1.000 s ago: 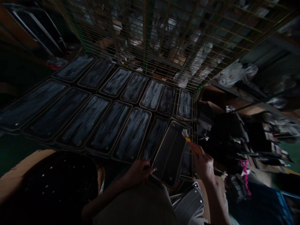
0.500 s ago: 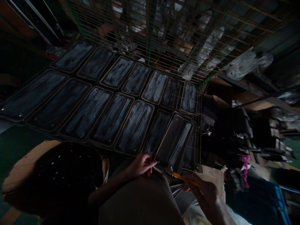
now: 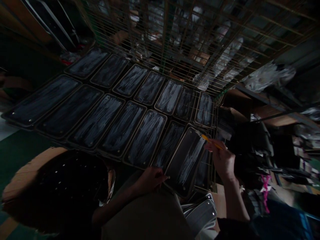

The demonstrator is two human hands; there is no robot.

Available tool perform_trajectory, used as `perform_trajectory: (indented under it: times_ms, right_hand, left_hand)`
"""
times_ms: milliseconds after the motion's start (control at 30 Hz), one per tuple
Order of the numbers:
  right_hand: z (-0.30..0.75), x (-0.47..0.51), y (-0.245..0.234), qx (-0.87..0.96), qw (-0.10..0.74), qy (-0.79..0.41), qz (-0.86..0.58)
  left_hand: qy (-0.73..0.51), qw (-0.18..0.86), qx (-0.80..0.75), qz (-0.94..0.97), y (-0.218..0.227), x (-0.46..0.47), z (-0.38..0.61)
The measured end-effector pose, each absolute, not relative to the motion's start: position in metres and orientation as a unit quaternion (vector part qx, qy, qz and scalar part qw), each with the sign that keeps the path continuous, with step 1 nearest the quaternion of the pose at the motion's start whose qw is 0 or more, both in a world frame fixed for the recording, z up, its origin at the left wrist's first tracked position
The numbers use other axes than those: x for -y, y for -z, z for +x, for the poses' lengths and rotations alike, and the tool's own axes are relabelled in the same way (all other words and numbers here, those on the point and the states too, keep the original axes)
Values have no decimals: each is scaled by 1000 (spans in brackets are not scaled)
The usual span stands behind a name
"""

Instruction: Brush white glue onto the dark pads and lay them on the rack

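Note:
My right hand (image 3: pixel 222 156) is closed around the yellow handle of a brush (image 3: pixel 206 137). The bristles touch the far right end of a dark rectangular panel (image 3: pixel 178 156) with rounded corners. Whitish streaks run along the panel's right half, while its left half looks plain dark. My left hand (image 3: pixel 153 178) pinches the panel's near left corner, close to a small shiny dot. Beside it lie several similar panels, such as a streaked one (image 3: pixel 146 138), in two rows on a wire rack.
A wire mesh (image 3: pixel 185 50) rises behind the rows, with plastic-wrapped goods beyond. Loose grey panels (image 3: pixel 201 213) lie below at the right. A round container (image 3: pixel 72 173) holding dark material stands at the lower left. Dark bundles and a pink tie (image 3: pixel 265 190) are at the right.
My right hand has moved the brush from the panel's near end to its far end. The whitish streaks on it are wider. My left hand stays at the near corner.

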State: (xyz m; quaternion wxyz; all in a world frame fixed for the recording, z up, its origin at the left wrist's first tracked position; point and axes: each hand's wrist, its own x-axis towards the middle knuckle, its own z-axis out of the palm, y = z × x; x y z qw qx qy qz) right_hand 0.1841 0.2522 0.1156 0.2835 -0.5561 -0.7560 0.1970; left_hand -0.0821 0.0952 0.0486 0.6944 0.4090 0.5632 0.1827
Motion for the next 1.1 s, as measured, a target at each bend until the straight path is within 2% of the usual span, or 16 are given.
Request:
perform_trajectory:
  times_ms: [133, 233, 433, 500, 600, 800, 933, 1100]
  right_hand:
    - [177, -236, -109, 784, 221, -171, -554]
    - [170, -194, -118, 801, 171, -203, -537]
    - [161, -113, -159, 779, 107, -397, -474]
    - [161, -114, -167, 761, 122, -428, -471]
    - [159, -146, -164, 737, 190, -387, -521]
    - [154, -229, -115, 704, 319, -275, -572]
    - [156, -230, -91, 717, 302, -279, -563]
    - [160, -159, -103, 740, 206, -360, -530]
  left_hand:
    - [-195, 690, -560, 414, -52, -97, -84]
    - [-197, 710, -541, 405, -54, -98, -84]
    - [-222, 748, -510, 362, -52, -94, -85]
    - [-228, 758, -497, 354, -51, -94, -85]
    - [-232, 762, -494, 350, -51, -93, -84]
    - [-224, 737, -521, 368, -53, -92, -81]
    - [-234, 737, -525, 356, -57, -92, -80]
    - [-239, 740, -513, 364, -58, -93, -82]
